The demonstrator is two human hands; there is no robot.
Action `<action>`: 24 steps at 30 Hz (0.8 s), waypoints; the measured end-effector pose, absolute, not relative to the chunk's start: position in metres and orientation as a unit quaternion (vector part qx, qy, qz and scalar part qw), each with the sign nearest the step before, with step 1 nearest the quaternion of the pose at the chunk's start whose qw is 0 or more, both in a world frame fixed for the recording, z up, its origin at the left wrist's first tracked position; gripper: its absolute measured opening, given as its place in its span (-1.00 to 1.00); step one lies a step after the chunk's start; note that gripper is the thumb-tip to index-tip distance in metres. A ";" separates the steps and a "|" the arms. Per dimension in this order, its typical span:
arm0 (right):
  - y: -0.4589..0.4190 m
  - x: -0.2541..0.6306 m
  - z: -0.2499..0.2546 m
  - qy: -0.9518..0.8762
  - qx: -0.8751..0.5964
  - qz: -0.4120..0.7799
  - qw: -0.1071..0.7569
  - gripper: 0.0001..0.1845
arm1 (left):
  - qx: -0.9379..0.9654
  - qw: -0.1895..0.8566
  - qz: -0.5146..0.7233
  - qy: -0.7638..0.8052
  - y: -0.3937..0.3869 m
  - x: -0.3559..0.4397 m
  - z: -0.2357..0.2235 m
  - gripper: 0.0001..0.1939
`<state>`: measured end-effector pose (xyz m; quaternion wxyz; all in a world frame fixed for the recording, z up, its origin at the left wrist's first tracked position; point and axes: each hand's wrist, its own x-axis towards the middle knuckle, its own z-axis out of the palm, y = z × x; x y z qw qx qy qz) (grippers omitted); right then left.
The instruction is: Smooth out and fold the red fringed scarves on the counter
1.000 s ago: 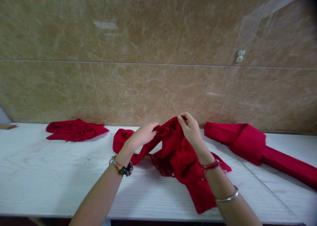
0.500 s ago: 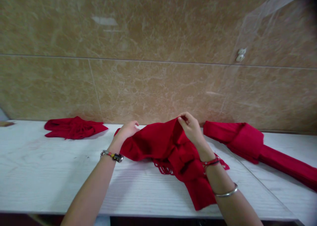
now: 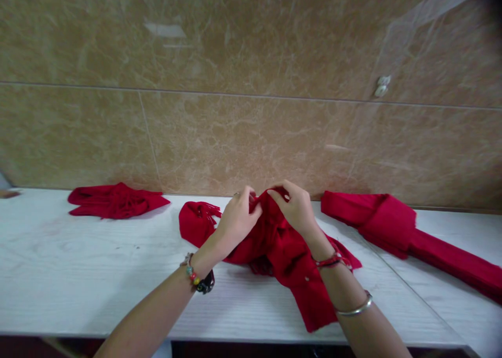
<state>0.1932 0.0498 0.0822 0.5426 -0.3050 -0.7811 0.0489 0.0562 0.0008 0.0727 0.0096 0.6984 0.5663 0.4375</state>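
A crumpled red fringed scarf (image 3: 288,253) lies in the middle of the white table, part of it lifted between my hands. My left hand (image 3: 240,217), with a beaded bracelet at the wrist, pinches a raised fold of it. Close by on the right, my right hand (image 3: 294,206) grips the same fold between thumb and fingers. One end of the scarf hangs toward the table's front edge, and a rounded part with fringe lies left of my left hand. The fingertips are partly hidden in the cloth.
Another bunched red cloth (image 3: 120,201) lies at the left by the wall. On the right is a folded red cloth (image 3: 388,224) with a long strip running to the frame edge. A marbled tile wall (image 3: 235,138) rises behind the white table (image 3: 129,285).
My left hand has moved right, from the scarf's left part to the fold beside my right hand. My right hand has shifted slightly left, drawing the cloth together; fringe now shows at the left.
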 end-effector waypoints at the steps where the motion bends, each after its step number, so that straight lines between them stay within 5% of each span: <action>1: 0.050 0.193 0.082 -0.782 -0.303 0.049 0.543 -0.87 | 0.697 0.006 0.445 0.562 0.000 0.057 0.073 -0.82; 13: 0.068 0.213 0.082 -0.715 -0.369 0.034 0.593 -0.85 | 0.716 -0.091 0.371 0.585 -0.001 0.011 0.089 -0.75; 19: 0.073 0.209 0.077 -0.785 -0.367 -0.005 0.498 -0.92 | 0.717 0.060 0.320 0.616 -0.014 -0.006 0.097 -0.88; 24: 0.049 0.186 0.077 -0.881 -0.208 0.063 0.420 -0.68 | 0.757 0.090 0.314 0.566 -0.009 0.004 0.096 -0.82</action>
